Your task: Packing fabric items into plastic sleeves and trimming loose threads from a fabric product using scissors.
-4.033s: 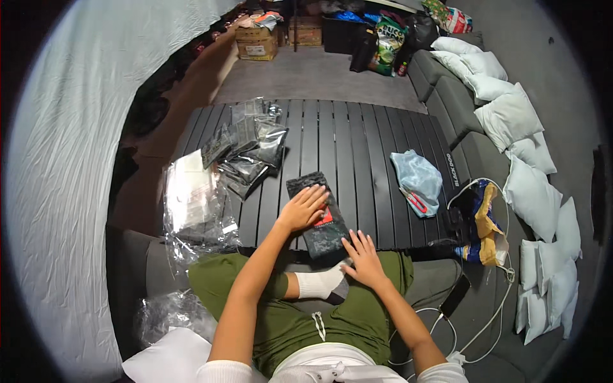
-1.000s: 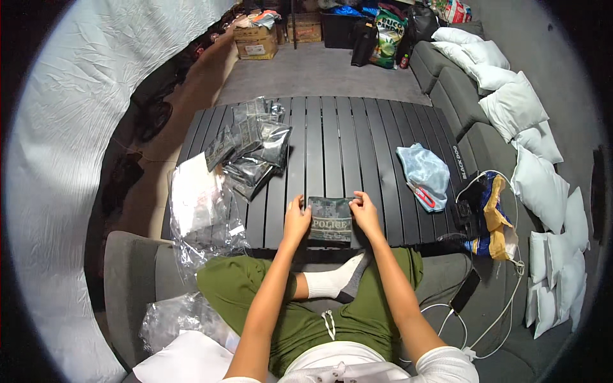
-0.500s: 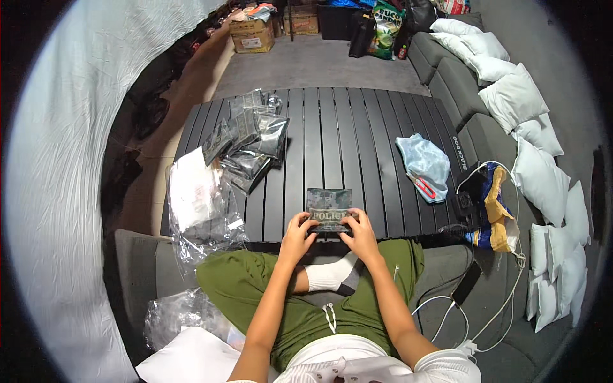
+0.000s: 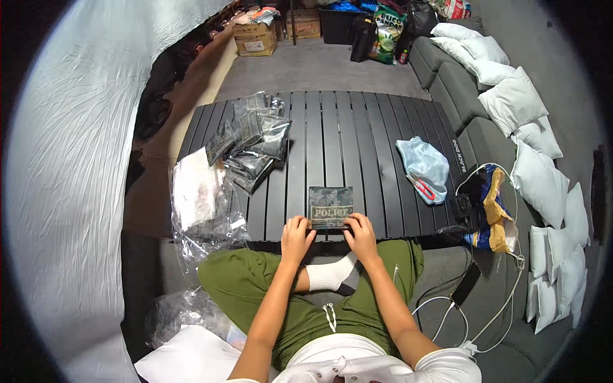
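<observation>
A flat, folded camouflage cloth piece (image 4: pixel 331 199) with a lettered band lies on the black slatted table (image 4: pixel 357 147), close to its near edge. At its near left corner, my left hand (image 4: pixel 296 240) grips the edge with bent fingers and thumb. My right hand (image 4: pixel 361 236) does the same at the near right corner. Both hands are closed, and the undersides of the fingers are hidden. Further left lies a pile of dark pieces in clear plastic bags (image 4: pixel 252 140).
White sheets in clear film (image 4: pixel 198 191) overhang the table's left edge. On the right are a light-blue cloth (image 4: pixel 423 163), a red cutter (image 4: pixel 424 188) and a blue-yellow bag (image 4: pixel 498 210). A phone (image 4: pixel 466 284) with white cables lies on the grey sofa, near white pillows (image 4: pixel 541 182).
Both my hands have slid slightly nearer, from the sides of the cloth piece to its near corners. Its lettered band is now less covered and looks flatter.
</observation>
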`<move>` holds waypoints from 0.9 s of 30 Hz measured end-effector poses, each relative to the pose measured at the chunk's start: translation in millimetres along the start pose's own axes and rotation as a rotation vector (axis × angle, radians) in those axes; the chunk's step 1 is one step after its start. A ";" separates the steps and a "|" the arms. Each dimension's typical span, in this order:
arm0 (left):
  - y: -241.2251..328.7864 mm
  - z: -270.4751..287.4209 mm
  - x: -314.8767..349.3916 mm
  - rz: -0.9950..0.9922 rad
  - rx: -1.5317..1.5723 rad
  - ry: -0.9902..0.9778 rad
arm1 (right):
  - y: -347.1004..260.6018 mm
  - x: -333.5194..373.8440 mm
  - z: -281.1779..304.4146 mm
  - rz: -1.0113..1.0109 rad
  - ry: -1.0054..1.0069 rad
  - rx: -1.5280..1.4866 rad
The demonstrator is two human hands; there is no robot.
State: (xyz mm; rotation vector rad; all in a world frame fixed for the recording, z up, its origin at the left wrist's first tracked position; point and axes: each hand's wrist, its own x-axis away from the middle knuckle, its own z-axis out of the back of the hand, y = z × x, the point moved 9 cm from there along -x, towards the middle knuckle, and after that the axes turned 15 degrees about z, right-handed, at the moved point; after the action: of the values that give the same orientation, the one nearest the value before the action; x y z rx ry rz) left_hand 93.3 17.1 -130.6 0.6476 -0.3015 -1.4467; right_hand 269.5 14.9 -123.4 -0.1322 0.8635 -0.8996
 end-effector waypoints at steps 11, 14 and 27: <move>19.2 3.0 0.9 -0.149 0.015 0.036 | -2.5 2.7 3.0 0.075 0.010 0.113; 10.0 10.3 1.7 -0.024 -0.021 0.024 | -12.3 -3.2 12.3 0.091 0.022 0.102; 7.3 -43.4 -43.3 -0.386 -0.281 -0.328 | 16.4 -41.5 -49.0 0.162 -0.458 0.112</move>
State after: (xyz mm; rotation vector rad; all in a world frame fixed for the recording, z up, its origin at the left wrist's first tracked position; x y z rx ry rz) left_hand 118.3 69.0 -152.8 0.2428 -0.2276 -1.9286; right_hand 232.0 67.5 -138.3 -0.1610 0.3902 -0.7239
